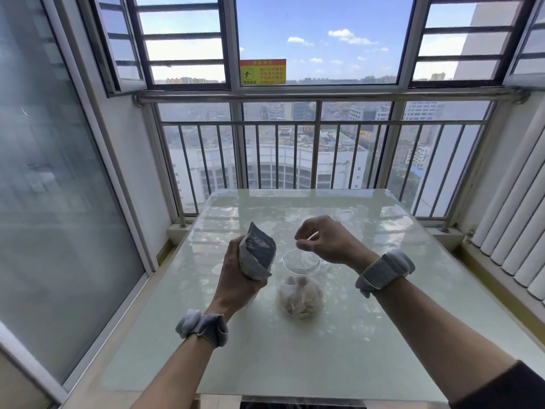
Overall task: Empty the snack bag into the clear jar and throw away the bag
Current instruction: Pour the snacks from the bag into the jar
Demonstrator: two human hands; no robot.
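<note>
My left hand [236, 278] grips a silver-grey snack bag [258, 252] upright, just left of the clear jar [300, 287]. The jar stands on the glass table [383, 335] with its mouth [300, 260] uncovered. Several pale snack pieces lie in its bottom. My right hand [327, 242] hovers just above and right of the jar's mouth. Its thumb and curled fingers pinch a thin pale edge that looks like the jar's clear lid [308, 238]; most of that lid is too transparent to make out.
The pale glass table fills the balcony floor between a sliding glass door [59, 216] on the left and white pipes [516, 231] on the right. A metal railing [295, 149] and windows stand behind its far edge. No bin is in view.
</note>
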